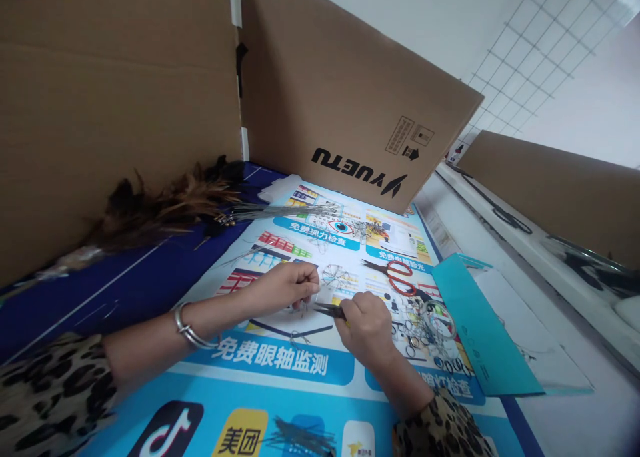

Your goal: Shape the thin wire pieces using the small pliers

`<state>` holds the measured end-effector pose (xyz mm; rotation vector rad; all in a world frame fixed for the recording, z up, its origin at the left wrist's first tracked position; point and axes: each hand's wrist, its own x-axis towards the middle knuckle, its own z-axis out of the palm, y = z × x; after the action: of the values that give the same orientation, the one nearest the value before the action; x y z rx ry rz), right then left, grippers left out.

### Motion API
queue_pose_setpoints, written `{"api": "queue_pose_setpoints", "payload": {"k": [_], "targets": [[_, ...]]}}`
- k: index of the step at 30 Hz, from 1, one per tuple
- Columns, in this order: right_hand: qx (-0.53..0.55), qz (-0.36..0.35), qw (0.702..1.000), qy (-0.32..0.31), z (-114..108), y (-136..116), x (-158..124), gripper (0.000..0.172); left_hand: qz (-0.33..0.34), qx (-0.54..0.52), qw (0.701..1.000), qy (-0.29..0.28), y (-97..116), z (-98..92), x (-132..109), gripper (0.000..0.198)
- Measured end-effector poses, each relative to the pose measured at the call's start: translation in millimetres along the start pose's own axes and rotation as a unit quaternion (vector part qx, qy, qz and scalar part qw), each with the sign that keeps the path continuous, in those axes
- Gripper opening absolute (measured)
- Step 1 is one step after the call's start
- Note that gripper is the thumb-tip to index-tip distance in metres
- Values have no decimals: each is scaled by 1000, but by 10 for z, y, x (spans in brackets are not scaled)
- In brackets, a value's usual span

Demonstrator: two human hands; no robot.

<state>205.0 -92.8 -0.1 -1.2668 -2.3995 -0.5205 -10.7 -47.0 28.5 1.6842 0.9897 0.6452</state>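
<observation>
My left hand (299, 285) is closed in a pinch, with a thin wire at its fingertips, partly hidden by the fingers. Wrapped in my right hand (369, 325) is a pair of needle-nose pliers (330, 309); the dark jaws point left, close to the left fingertips. Whether the jaws touch the wire is too small to tell. Behind the hands lies a round tangle of wire (337, 277). Some twisted wire pieces (299, 337) rest just below the left hand. Red-handled scissors (399, 275) lie beyond the right hand.
Long straight wires (285, 210) and brown feathers (170, 200) lie at the back left. Wire coils and rings (425, 327) sit right of the right hand, by a teal box (483, 337). Short dark wires (303, 435) lie in front. Cardboard walls (320, 97) stand behind and left.
</observation>
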Motion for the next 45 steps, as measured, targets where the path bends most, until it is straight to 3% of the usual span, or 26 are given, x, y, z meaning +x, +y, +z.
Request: {"api": "queue_pose_setpoints", "payload": {"k": [8,19,30,37,45], "targets": [[-104,-65,992,18,-98,-31,37,13,-9,-20,1000,-14,-54,68,11,23],[-112,-59,992,-20,-131,-62,27,15,-30,-46,998,-15,-64,93,9,25],[-114,-46,992,-17,-81,-92,9,12,-33,-34,999,-9,-48,91,0,22],[-75,-19,996,-47,-34,-144,1,11,-22,30,999,20,-7,86,-29,19],[-2,52,988,-146,-64,-224,42,11,50,212,975,47,116,60,-96,15]]}}
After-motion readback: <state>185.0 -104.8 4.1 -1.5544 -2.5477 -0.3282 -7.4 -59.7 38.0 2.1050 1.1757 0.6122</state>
